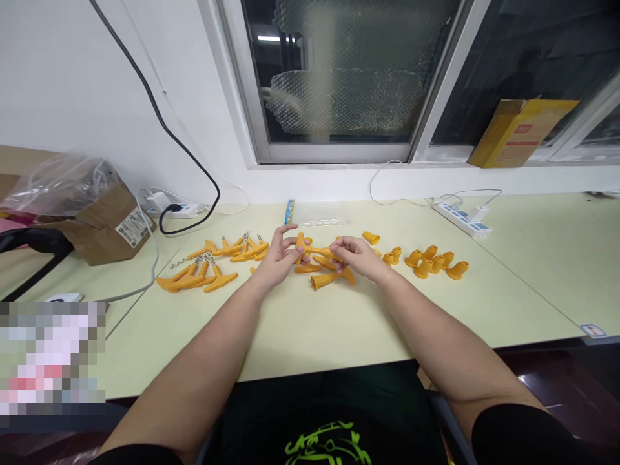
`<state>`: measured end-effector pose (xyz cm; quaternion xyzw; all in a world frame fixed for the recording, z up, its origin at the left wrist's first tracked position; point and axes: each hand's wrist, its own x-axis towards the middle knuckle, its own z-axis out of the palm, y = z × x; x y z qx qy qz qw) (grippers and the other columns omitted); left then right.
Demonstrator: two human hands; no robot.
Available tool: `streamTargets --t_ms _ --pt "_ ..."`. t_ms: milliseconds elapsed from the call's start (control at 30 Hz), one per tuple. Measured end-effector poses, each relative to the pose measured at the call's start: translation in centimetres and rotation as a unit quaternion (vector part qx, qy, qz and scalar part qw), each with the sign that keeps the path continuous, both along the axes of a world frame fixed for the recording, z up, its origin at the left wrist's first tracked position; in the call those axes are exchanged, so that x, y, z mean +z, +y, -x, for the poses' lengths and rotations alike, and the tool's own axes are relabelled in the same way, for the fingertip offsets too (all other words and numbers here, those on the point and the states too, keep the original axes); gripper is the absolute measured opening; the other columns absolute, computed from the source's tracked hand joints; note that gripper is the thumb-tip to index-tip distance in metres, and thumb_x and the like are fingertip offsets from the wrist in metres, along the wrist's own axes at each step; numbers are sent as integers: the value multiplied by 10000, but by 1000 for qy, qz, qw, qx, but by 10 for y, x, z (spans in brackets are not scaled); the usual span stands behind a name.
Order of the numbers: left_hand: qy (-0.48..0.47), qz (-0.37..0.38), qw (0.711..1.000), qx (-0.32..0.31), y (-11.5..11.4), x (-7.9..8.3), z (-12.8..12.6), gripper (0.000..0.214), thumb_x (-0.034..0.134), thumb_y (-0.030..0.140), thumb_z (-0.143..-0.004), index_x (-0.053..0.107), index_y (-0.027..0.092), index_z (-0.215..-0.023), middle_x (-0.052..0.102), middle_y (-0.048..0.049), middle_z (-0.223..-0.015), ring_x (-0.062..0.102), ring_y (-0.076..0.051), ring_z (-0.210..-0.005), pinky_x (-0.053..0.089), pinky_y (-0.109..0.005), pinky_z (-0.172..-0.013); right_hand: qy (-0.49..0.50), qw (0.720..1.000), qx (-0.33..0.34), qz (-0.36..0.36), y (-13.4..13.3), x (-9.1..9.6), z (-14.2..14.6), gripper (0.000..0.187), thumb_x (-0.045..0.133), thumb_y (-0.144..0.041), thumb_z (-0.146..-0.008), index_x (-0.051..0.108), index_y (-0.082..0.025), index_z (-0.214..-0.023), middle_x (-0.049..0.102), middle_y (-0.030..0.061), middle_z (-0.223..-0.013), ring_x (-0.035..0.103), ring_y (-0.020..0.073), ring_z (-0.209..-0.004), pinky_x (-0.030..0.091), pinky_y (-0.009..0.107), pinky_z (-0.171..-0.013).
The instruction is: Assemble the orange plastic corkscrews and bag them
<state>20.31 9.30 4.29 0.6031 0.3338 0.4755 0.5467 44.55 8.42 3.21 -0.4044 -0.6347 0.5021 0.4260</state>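
Observation:
Above the middle of the table, my left hand (283, 255) grips the T-shaped handle of a yellow corkscrew (314, 250), thumb on the handle and some fingers raised. My right hand (357, 256) pinches the other end of the same corkscrew, hiding its tip. Beneath and in front of the hands lie more yellow parts, among them a corkscrew with a cone-shaped cover (325, 280). To the left, several yellow T-handles with bare metal spirals (220, 279) lie in a loose group. Several yellow cone-shaped covers (423, 268) stand at the right, and one cover (371, 237) lies on its side behind my right hand.
A clear plastic bag (320, 213) lies at the table's back edge. Power strips (462, 218) and cables are along the wall. An open cardboard box (109, 223) stands at the left, and a yellow carton (520, 135) leans on the window sill.

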Motion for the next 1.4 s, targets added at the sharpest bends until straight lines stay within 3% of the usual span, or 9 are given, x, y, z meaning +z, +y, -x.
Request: streamTargets --t_ms 133,267,400,500,667,800,967,1133,1400 --pt "11 77 997 9 0 5 -1 540 725 325 -879 526 251 -1375 703 -7 -811 718 -146 -746 611 -305 -773 -100 986 -39 -130 0 1 -2 304 669 -499 -922 660 -226 -1056 701 22 -813 670 200 -725 572 365 -725" --pt "-43 261 964 27 6 10 2 384 635 176 -897 623 191 -1281 702 -32 -732 694 -117 -617 577 -186 -577 -180 915 -24 -359 -2 8 0 182 607 -381 -977 668 -235 -1066 687 94 -1005 646 246 -940 544 436 -873" --pt "-76 377 923 -4 17 13 17 291 594 126 -892 688 133 -1168 665 -27 -654 627 -80 -477 509 -118 -446 -184 884 -19 -429 -5 13 2 155 546 -353 -1014 646 -251 -954 670 115 -1027 629 264 -1005 531 465 -891" --pt "-111 381 918 -26 20 15 25 257 568 116 -893 701 90 -1111 670 -40 -658 629 -77 -480 525 -115 -467 -148 908 -46 -390 -5 12 0 172 590 -413 -993 632 -255 -937 665 99 -999 633 261 -975 538 457 -870" --pt "-62 238 969 -14 4 13 11 418 746 183 -833 632 169 -1235 753 -80 -947 757 -173 -778 631 -276 -734 82 968 -169 -166 -4 5 15 368 698 -592 -878 540 -260 -871 656 36 -921 667 209 -836 574 397 -807" --pt "-30 119 990 -73 -14 3 -18 459 821 361 -819 639 195 -1206 693 -110 -1217 697 -237 -1132 572 -391 -988 118 982 -122 -83 -10 -4 40 450 759 -607 -791 488 -250 -753 672 27 -902 670 202 -834 577 379 -806" --pt "50 -31 998 1 -15 -2 -26 387 691 537 -895 664 196 -1076 698 -88 -1151 666 -235 -1088 547 -380 -955 12 987 -95 -132 -16 -3 43 303 704 -514 -855 566 -244 -858 662 23 -917 648 194 -864 549 357 -804" --pt "194 -171 958 126 -8 4 -7 300 738 466 -860 733 204 -1007 683 -88 -1084 634 -198 -868 506 -302 -730 71 983 -144 -89 -5 4 21 315 681 -498 -848 560 -254 -1005 589 -20 -806 600 169 -757 543 328 -726" --pt "-8 -19 994 111 -14 3 -23 440 855 487 -738 611 188 -948 657 -10 -855 629 -141 -774 486 -252 -713 85 994 48 -42 -20 -4 42 459 804 -424 -816 568 -256 -1172 670 45 -1107 675 190 -1015 563 375 -928"
